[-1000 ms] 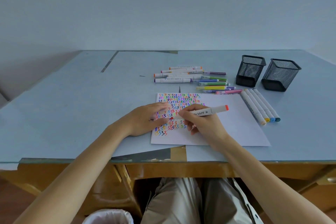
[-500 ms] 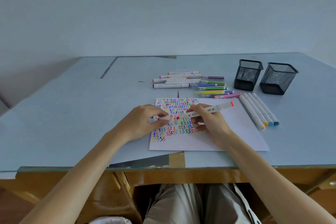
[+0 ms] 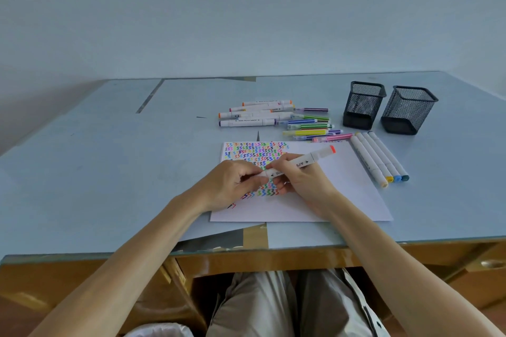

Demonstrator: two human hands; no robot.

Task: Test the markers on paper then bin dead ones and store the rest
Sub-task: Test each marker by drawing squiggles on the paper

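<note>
A white sheet of paper (image 3: 336, 194) lies before me, its upper left filled with coloured zigzag marks. My right hand (image 3: 304, 180) grips a white marker with an orange-red end (image 3: 306, 163) over the marks, the far end tilted up to the right. My left hand (image 3: 232, 183) holds the marker's near end, where the cap sits, fingers curled around it. The tip is hidden between my hands.
White markers (image 3: 254, 116) and thin coloured pens (image 3: 309, 128) lie beyond the paper. Several white markers (image 3: 380, 156) lie in a row right of it. Two black mesh pen cups (image 3: 362, 104) (image 3: 408, 109) stand at the back right. A white-lined bin (image 3: 161, 331) shows below the desk edge.
The marker's tip has left the paper. My left hand brought the cap to the tip and now meets my right hand on the marker. The view tilted slightly.
</note>
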